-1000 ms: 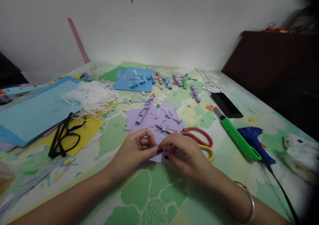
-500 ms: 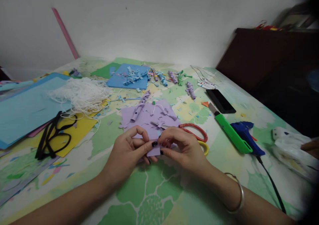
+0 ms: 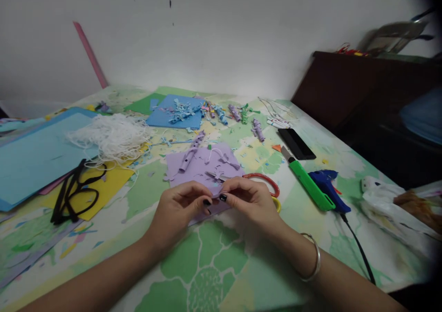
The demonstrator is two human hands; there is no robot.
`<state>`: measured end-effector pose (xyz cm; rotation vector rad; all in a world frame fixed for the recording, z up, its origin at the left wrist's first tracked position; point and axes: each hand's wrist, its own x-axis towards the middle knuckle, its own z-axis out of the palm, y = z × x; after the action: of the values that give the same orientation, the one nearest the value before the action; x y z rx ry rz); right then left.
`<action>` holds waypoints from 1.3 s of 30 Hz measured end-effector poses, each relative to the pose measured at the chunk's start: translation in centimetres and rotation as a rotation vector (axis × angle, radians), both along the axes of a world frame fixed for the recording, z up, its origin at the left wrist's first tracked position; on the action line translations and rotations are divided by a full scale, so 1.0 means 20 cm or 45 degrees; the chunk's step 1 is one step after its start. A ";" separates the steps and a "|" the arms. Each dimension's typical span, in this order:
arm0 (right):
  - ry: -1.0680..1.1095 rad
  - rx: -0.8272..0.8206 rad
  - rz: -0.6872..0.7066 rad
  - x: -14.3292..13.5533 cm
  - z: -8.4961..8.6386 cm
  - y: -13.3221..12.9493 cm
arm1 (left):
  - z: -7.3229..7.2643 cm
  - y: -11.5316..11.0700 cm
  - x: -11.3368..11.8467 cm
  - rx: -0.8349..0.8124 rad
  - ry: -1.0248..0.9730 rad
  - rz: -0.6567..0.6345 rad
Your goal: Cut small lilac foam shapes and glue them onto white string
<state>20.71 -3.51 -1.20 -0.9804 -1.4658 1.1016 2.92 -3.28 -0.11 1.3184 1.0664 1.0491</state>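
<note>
My left hand and my right hand meet over the near edge of a purple sheet. Both pinch a small purple paper piece, mostly hidden between thumbs and fingers. On the sheet rest a rolled purple tube with holes, a white string with a purple bit, and small purple cut-outs. Scissors with red and yellow handles lie beside my right hand, partly covered by it.
At left are white string, black pipe cleaners, yellow and blue sheets. At right lie a green cutter, a blue glue gun, a phone and a plastic bag. Small paper rolls lie behind.
The purple piece between my fingers was a visible flat strip and now shows only as a thin edge. My fingertips have drawn closer together. The view has shifted slightly.
</note>
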 end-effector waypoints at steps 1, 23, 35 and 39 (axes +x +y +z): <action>0.009 -0.002 -0.010 0.00 0.00 0.00 | 0.00 0.00 0.00 0.042 0.036 0.011; 0.207 -0.262 -0.016 -0.02 -0.01 0.01 | 0.00 0.02 0.01 -0.022 0.058 0.069; 0.226 -0.221 0.027 -0.03 -0.01 0.01 | 0.01 0.01 0.01 -0.112 -0.021 0.067; 0.249 -0.250 0.053 -0.03 -0.01 0.01 | 0.00 0.01 0.01 -0.163 -0.134 0.061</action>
<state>20.11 -3.30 -1.37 -0.9504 -1.2425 1.3525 3.17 -3.07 -0.08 1.1285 1.0721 1.0566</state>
